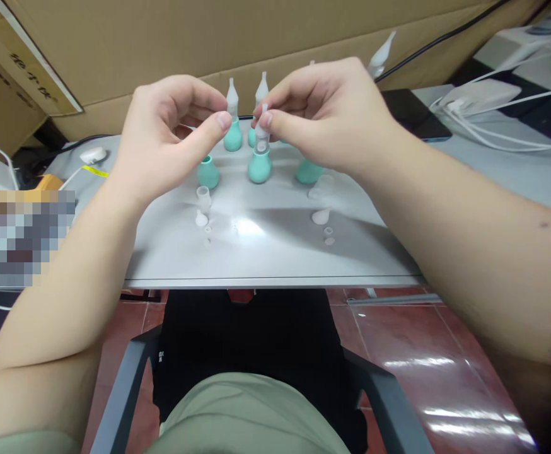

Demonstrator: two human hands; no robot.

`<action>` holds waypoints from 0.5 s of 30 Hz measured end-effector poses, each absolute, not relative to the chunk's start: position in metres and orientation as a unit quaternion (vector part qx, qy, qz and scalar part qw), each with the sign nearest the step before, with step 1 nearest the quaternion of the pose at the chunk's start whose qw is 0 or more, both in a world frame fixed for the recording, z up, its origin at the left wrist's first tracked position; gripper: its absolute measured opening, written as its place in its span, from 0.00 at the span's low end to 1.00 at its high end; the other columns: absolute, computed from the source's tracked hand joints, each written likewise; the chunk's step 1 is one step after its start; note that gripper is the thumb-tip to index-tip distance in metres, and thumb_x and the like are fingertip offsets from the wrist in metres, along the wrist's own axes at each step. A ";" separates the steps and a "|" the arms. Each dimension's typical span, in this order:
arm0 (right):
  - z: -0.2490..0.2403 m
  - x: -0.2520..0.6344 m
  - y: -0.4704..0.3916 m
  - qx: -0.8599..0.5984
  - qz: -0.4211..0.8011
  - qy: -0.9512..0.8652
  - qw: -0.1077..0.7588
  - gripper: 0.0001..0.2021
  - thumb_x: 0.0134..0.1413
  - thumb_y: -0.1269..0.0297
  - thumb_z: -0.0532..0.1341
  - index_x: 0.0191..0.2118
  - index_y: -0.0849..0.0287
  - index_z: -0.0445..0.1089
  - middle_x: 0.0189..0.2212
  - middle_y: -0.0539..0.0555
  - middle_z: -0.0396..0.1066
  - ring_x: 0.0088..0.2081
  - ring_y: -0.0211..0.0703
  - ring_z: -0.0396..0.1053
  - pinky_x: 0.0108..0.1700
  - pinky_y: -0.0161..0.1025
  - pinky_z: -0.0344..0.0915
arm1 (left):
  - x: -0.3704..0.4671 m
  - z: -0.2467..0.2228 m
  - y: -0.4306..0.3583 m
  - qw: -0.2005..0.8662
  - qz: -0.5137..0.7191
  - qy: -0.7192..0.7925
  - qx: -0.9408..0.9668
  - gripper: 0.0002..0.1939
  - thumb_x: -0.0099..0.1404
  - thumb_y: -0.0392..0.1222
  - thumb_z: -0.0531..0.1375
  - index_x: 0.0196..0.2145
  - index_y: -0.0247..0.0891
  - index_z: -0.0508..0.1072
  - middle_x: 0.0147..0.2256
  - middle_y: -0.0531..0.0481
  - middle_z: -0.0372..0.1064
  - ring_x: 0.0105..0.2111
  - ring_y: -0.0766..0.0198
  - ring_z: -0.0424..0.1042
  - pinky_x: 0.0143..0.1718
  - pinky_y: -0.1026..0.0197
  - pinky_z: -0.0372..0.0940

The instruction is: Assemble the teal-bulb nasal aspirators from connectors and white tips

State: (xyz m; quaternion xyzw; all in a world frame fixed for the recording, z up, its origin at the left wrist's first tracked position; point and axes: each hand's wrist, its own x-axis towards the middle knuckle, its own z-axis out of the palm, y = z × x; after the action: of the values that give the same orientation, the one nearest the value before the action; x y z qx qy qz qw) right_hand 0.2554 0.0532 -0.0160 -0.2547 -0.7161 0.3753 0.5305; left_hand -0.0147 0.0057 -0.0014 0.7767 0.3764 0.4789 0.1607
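My right hand (325,116) pinches the clear tip of a nasal aspirator (260,165) with a teal bulb, standing upright at the middle of the table. My left hand (171,129) is half curled to the left of it, thumb and fingertips slightly apart and nothing visible in them. Just behind its fingertips stands another nasal aspirator (232,135). Below the left hand sits an open teal bulb (208,173) without a nozzle. Another teal bulb (309,171) is partly hidden under my right hand. More assembled aspirators stand at the back, partly covered by my fingers.
In front of the left bulb lie a clear cup-shaped part (203,198), a white nozzle tip (201,218) and small rings. On the right are a similar white tip (321,217) and a clear part (321,187). Behind are a cardboard wall (162,44), a dark phone-like slab (412,115) and white cables (483,129).
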 end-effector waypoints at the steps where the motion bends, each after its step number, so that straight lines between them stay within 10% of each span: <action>1: -0.016 0.256 0.054 -0.260 0.366 -0.721 0.528 0.13 0.67 0.80 0.76 0.36 0.51 0.88 0.35 0.50 0.86 0.38 0.40 0.83 0.47 0.40 0.80 | -0.016 0.000 0.007 0.149 0.468 0.390 0.779 0.16 0.81 0.61 0.81 0.51 0.50 0.87 0.50 0.54 0.93 0.48 0.55 0.85 0.54 0.42 0.78; 15: -0.030 0.262 0.078 -0.328 0.253 -0.753 0.512 0.07 0.60 0.67 0.78 0.36 0.43 0.85 0.34 0.48 0.87 0.36 0.45 0.84 0.43 0.47 0.79 | -0.020 -0.002 0.015 0.138 0.412 0.443 0.784 0.24 0.72 0.71 0.83 0.45 0.51 0.86 0.47 0.51 0.90 0.44 0.54 0.76 0.54 0.36 0.76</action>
State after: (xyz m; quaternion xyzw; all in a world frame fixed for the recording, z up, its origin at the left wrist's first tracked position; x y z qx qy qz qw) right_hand 0.2618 0.0779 -0.0295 -0.3276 -0.7529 0.2526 0.5119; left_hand -0.0199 0.0152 -0.0023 0.7842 0.4430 0.4121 0.1379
